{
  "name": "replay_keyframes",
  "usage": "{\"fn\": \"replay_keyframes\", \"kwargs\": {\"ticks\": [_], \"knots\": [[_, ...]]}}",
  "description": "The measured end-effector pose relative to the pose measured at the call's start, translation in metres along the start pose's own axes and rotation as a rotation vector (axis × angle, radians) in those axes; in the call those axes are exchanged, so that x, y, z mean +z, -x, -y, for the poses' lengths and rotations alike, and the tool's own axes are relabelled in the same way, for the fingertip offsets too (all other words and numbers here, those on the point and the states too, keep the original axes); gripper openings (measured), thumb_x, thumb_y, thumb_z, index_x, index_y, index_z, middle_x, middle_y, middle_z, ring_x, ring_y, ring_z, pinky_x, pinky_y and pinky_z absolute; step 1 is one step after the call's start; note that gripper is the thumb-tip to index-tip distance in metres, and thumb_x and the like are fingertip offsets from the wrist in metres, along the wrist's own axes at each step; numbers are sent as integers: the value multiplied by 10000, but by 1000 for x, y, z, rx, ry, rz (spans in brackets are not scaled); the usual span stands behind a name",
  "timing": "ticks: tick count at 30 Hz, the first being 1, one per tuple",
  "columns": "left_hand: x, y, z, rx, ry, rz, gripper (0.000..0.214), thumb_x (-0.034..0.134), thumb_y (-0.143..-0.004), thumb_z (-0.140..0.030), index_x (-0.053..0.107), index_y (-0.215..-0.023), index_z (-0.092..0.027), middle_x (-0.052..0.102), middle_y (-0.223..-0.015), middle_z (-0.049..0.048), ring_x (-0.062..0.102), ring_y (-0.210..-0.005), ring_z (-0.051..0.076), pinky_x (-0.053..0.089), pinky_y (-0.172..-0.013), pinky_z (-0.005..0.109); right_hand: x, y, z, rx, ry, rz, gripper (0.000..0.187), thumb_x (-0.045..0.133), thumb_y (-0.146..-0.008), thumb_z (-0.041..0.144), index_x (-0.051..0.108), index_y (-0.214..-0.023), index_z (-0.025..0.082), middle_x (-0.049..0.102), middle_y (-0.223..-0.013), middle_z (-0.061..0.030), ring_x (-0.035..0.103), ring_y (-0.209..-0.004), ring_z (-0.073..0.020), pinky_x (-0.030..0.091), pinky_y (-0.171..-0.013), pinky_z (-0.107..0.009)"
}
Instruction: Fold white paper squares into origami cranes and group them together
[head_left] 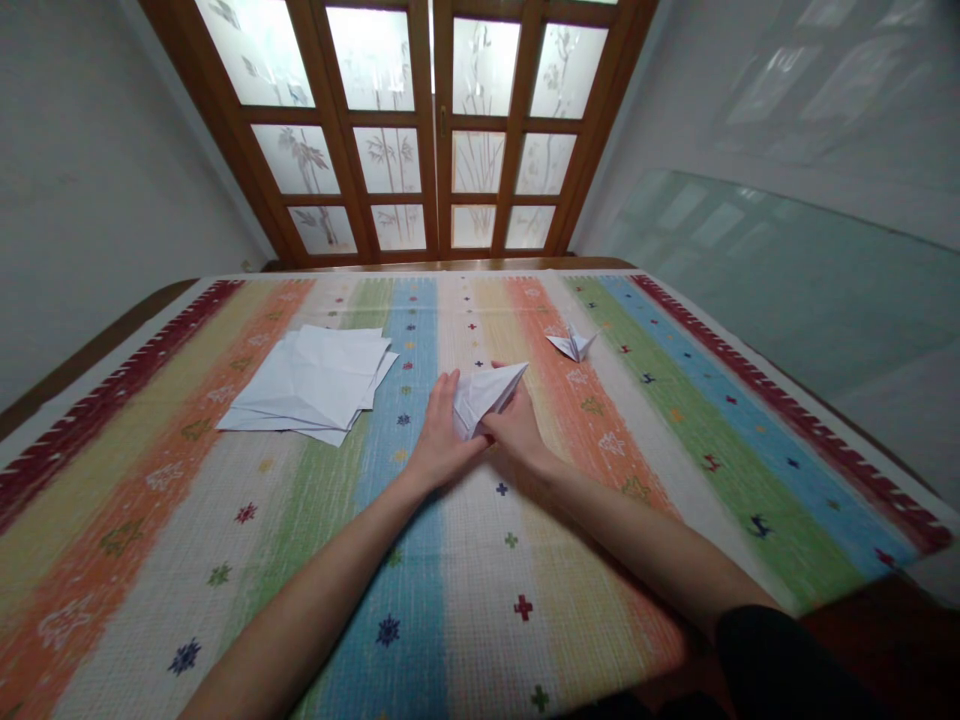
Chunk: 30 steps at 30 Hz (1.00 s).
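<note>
A partly folded sheet of white paper (489, 393) is between my two hands, near the middle of the table, with a pointed flap rising toward the right. My left hand (441, 432) holds its left side, fingers along the outer edge and thumb at the lower corner. On the other side, my right hand (519, 425) grips the paper with the fingers behind it and the thumb near the bottom fold. The fingers of the right hand are partly hidden by the flap. Beyond them to the right sits a small folded paper crane (574, 343).
A loose stack of white paper sheets (307, 378) lies to the left of my hands. A striped, patterned tablecloth (480, 580) covers the table. Wooden doors with frosted panes (390, 160) stand past the far edge, and a glass panel (787, 260) leans at the right wall.
</note>
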<state>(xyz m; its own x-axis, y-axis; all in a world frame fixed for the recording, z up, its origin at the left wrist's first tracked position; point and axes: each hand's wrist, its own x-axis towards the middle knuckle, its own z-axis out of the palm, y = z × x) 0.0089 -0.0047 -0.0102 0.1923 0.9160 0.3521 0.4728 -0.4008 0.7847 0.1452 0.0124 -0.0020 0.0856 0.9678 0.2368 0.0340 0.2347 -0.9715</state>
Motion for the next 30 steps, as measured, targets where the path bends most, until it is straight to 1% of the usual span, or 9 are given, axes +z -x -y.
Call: {"fn": "replay_keyframes", "kwargs": {"ticks": [4,7,11,15,17,19,22,26,30], "knots": [[5,7,-8,75,-138,-47,983,743,-698,-245,160,-1489,-263,157,-1577,178,192,-1458,349,228,-1152,583,10,3,-4,14,-30,-171,551,680,-631,237,491,-1146,185,692,-979,-75,677,-807,-195,570,-700,-314],[7,10,-10,112,-166,-68,972,737,-698,-221,171,-1486,-268,141,-1584,175,194,-1457,353,240,-1145,586,11,2,-8,11,-17,-245,476,672,-666,303,525,-1099,170,697,-1011,-107,675,-835,-209,564,-717,-331],[8,9,-5,126,-115,-65,935,720,-715,-240,181,-1479,-251,189,-1571,179,220,-1454,330,239,-1155,562,8,0,-7,1,19,-290,447,663,-674,350,557,-1063,158,699,-983,-118,663,-818,-217,543,-717,-343],[7,6,0,98,-53,-71,868,693,-746,-289,212,-1464,-209,306,-1523,182,299,-1425,298,270,-1154,525,4,0,-4,-24,135,-315,404,672,-651,317,576,-1020,182,702,-911,-74,649,-787,-207,522,-685,-318],[5,4,-1,69,-45,-73,809,666,-756,-269,254,-1447,-181,374,-1488,180,365,-1387,289,320,-1131,501,2,0,-1,-40,216,-276,323,657,-655,286,584,-954,188,690,-843,-46,631,-738,-196,505,-653,-304],[3,4,-5,17,-73,-93,675,619,-771,-225,359,-1391,-169,483,-1410,162,474,-1301,272,393,-1077,464,0,1,1,-92,300,-199,245,623,-671,249,593,-906,188,671,-801,-30,605,-698,-184,491,-645,-302],[-4,1,-13,-107,-213,-163,368,547,-808,-189,561,-1176,-178,662,-1154,106,629,-1064,245,487,-932,401,0,5,5,-241,385,-74,286,572,-691,187,613,-973,184,657,-847,-35,585,-703,-174,486,-672,-308],[-12,-3,-21,-193,-444,-218,165,545,-822,-203,624,-965,-183,693,-953,77,662,-879,237,496,-766,336,3,10,9,-370,445,43,426,540,-698,110,596,-1111,200,619,-861,-24,559,-681,-154,475,-650,-282],[-15,-6,-17,-203,-487,-205,108,524,-819,-171,603,-891,-191,686,-820,55,656,-750,219,469,-671,303,5,12,8,-383,532,101,490,498,-701,50,586,-1153,217,610,-915,-42,575,-749,-169,484,-700,-290]]}}
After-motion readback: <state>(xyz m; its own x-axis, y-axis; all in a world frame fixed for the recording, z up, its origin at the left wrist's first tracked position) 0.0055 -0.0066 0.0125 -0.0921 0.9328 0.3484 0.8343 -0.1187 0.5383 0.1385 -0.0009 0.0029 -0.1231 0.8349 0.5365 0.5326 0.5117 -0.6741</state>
